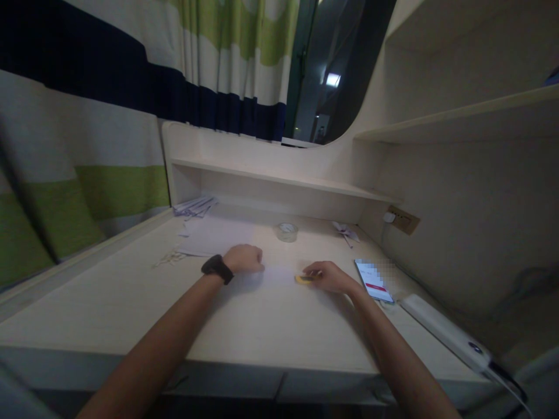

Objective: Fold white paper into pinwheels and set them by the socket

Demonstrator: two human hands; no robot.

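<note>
- Resting on the desk [131,302], the right hand [329,276] has its fingers curled over a small yellow object [302,280]; fingertips touch its right end, and only the left end shows.
- Yellow object: flat, short, orange-yellow, lying on a pale sheet of paper [275,274] near desk centre. Too small and dim to tell what it is; no marking readable.
- Right grip: loosely closed, fingers bent down onto the object; cannot tell whether it is pinched or only touched.
- Left hand [247,258]: closed into a loose fist, knuckles up, pressing on the paper at 10 o'clock from the yellow object. Nothing visible inside the fist. Black watch [217,268] on that wrist.
- Phone [374,281] lies just beside the right hand at 3 o'clock, screen lit; upper part blurred, a red bar lower down, text not legible.
- White power bank [445,331] at 4 o'clock from the phone, with a cable leaving its near end.
- Clear tape roll [287,231] at 12 o'clock from the hands, well apart from them.
- Loose papers [195,206] at 11 o'clock under the low shelf [279,177]; writing unreadable.
- Wall socket [402,219] at 2 o'clock; striped curtain [87,145] along the left.
</note>
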